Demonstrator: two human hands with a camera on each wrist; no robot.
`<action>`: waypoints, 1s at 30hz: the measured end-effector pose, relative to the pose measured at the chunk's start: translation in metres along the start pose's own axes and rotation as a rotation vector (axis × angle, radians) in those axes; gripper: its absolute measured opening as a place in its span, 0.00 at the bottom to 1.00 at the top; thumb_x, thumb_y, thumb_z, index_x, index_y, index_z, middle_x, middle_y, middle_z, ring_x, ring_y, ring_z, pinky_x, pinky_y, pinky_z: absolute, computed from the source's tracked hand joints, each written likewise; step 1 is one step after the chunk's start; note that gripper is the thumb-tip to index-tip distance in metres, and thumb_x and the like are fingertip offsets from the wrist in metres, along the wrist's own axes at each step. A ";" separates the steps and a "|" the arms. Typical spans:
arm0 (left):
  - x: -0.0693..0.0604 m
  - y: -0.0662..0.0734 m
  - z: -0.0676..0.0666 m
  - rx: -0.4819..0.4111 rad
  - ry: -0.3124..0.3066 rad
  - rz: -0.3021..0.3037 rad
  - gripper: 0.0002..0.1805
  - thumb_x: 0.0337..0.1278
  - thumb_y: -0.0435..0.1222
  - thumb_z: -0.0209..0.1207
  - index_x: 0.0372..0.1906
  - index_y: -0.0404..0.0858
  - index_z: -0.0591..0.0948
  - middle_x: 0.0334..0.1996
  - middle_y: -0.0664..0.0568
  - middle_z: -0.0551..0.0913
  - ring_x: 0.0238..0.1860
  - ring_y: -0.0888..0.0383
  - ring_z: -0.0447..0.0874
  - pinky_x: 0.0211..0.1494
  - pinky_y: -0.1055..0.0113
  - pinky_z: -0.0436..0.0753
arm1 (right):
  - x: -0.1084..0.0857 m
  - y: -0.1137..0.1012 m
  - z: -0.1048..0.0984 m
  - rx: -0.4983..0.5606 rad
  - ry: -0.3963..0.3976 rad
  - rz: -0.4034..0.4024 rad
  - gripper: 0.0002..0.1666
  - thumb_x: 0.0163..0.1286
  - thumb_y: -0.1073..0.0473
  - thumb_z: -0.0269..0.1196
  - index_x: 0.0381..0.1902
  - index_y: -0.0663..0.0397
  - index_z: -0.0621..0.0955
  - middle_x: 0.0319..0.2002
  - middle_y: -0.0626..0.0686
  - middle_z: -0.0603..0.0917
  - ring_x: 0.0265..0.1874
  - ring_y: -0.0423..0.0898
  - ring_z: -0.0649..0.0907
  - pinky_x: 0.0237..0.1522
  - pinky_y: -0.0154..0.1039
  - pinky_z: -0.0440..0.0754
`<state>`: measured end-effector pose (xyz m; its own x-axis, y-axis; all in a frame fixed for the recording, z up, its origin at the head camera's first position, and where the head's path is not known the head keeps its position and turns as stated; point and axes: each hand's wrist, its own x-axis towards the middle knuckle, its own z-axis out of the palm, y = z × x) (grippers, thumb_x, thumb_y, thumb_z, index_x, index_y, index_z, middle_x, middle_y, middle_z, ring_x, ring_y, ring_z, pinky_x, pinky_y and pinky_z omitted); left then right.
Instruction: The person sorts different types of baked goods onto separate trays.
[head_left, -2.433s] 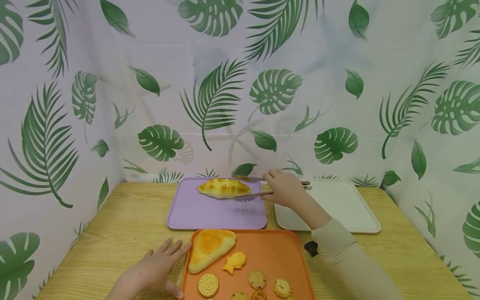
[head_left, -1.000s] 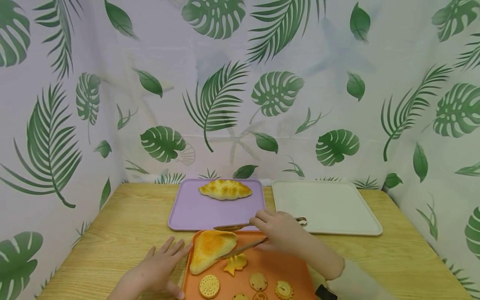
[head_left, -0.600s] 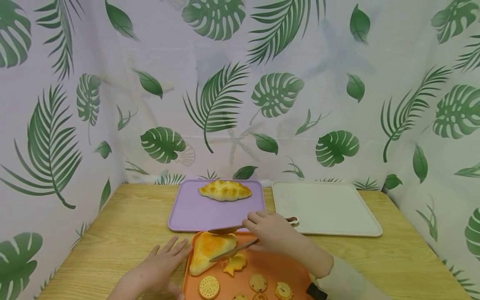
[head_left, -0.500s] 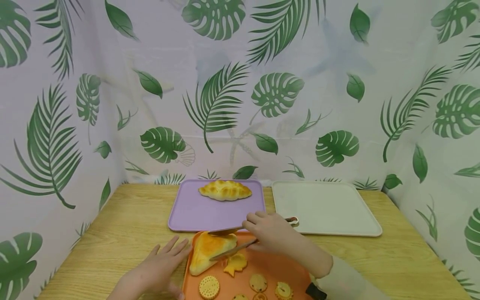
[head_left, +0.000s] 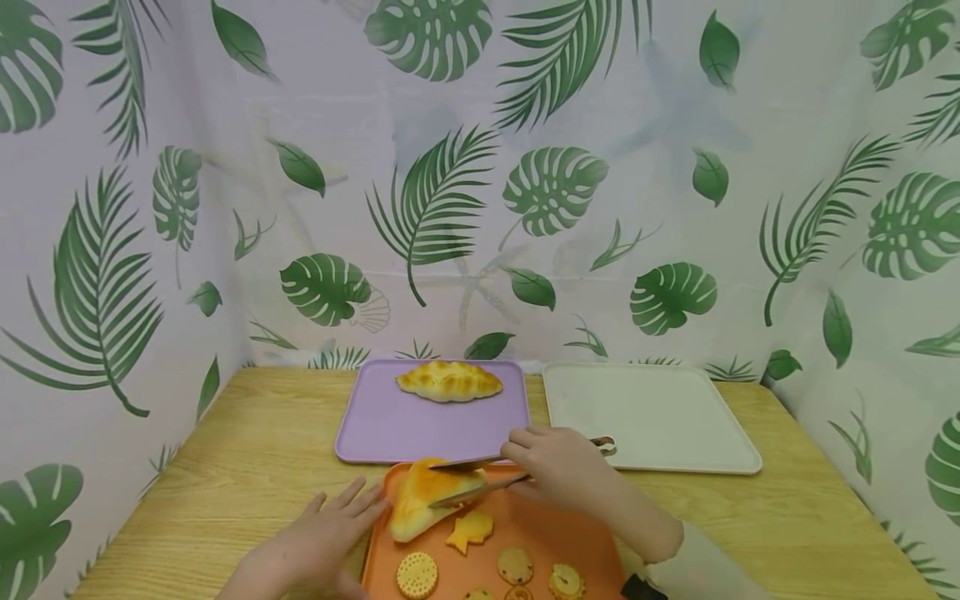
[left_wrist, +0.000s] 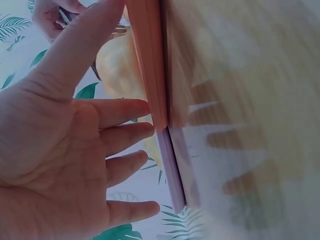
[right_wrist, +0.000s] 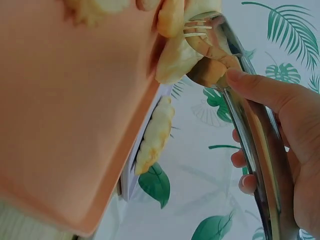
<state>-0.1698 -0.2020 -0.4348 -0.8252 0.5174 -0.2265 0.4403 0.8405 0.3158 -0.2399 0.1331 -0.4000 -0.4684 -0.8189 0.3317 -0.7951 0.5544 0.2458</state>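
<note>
Metal tongs are gripped in the right hand, thumb on one arm and fingers on the other in the right wrist view. Their two ends pinch the right part of a triangular bread, which sits tilted at the back left of the orange tray. The left hand is spread at that tray's left edge, its fingertips touching or very near the rim; in the left wrist view the palm shows with fingers extended and holding nothing.
A purple tray behind carries a braided bread. To its right lies a white tray. On the orange tray are a fish-shaped cookie, a round dotted cookie and several others. Leaf-print cloth surrounds the wooden table.
The tongs came from the braided bread to the triangular bread and closed on it. That bread has tilted and shifted slightly right. The left hand has barely moved.
</note>
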 end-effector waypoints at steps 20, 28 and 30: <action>0.011 -0.011 -0.007 0.088 -0.069 0.006 0.64 0.31 0.68 0.68 0.75 0.41 0.60 0.76 0.45 0.58 0.77 0.40 0.50 0.68 0.28 0.58 | 0.008 0.044 -0.003 -0.045 0.108 0.160 0.22 0.51 0.43 0.75 0.38 0.47 0.81 0.28 0.43 0.76 0.22 0.38 0.76 0.22 0.29 0.73; 0.016 -0.012 -0.009 0.116 -0.089 -0.007 0.61 0.34 0.66 0.68 0.75 0.42 0.60 0.76 0.46 0.58 0.77 0.41 0.51 0.69 0.30 0.57 | 0.022 0.052 0.013 -0.058 0.101 0.210 0.22 0.51 0.41 0.74 0.36 0.46 0.82 0.28 0.42 0.75 0.23 0.37 0.75 0.22 0.28 0.72; 0.017 -0.013 -0.007 0.119 -0.085 -0.010 0.61 0.35 0.66 0.68 0.75 0.42 0.60 0.76 0.46 0.58 0.77 0.41 0.51 0.69 0.30 0.57 | 0.026 0.052 0.019 -0.061 0.098 0.219 0.21 0.51 0.40 0.74 0.33 0.46 0.81 0.27 0.42 0.74 0.22 0.37 0.74 0.22 0.28 0.71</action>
<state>-0.1918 -0.2053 -0.4362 -0.7992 0.5160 -0.3084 0.4749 0.8565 0.2023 -0.3001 0.1380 -0.3959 -0.5852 -0.6612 0.4694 -0.6522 0.7278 0.2121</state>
